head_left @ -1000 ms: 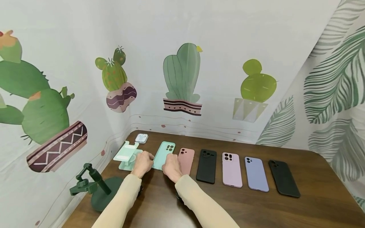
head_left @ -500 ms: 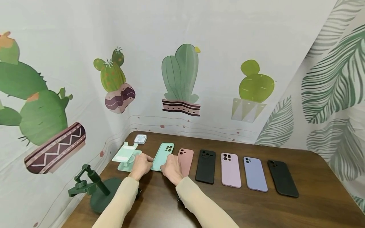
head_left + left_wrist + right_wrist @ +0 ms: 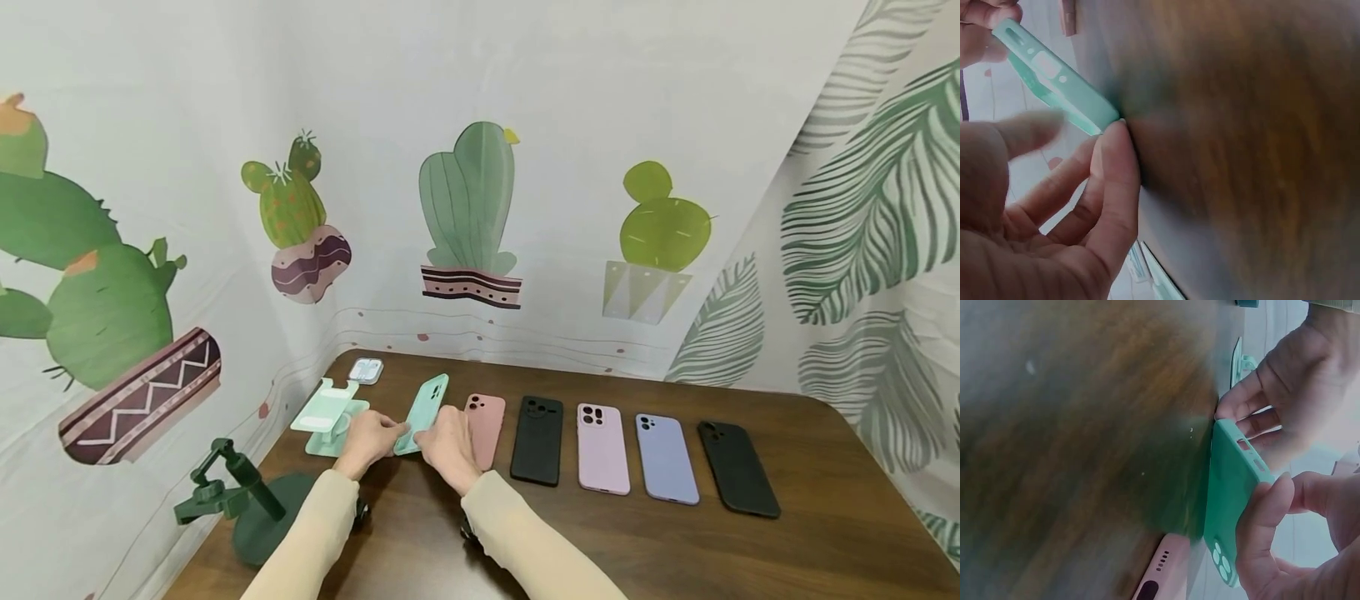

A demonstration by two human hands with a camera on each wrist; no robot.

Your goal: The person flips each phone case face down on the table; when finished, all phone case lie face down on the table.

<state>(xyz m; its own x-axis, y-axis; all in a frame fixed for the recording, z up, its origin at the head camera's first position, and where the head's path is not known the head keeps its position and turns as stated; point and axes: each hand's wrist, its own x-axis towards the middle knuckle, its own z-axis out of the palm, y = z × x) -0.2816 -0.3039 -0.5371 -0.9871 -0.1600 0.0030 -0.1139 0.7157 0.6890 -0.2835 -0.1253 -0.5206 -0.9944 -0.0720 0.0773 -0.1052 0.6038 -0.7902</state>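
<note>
A mint-green phone case [image 3: 424, 412] stands tilted on the wooden table, its right long side raised. My right hand [image 3: 448, 446] pinches the raised side; the right wrist view shows my thumb and fingers at the case's edge [image 3: 1235, 487], with the camera cutout low down. At the case's near left corner, my left hand [image 3: 369, 442] touches with its fingertips. The left wrist view shows these fingertips [image 3: 1113, 134] against the corner of the case [image 3: 1063, 78], while the blurred thumb is apart from them.
Right of my hands lie a pink case [image 3: 487, 429], a black case [image 3: 537, 442], a pale pink case [image 3: 603, 450], a lavender case [image 3: 667, 460] and another black case [image 3: 739, 469]. A mint stand [image 3: 327, 414], small clear box [image 3: 366, 371] and dark green stand [image 3: 262, 517] are at left.
The mint case lay flat one second ago and has now been tipped up along its right side by my right hand. My left hand stays near its lower left corner.
</note>
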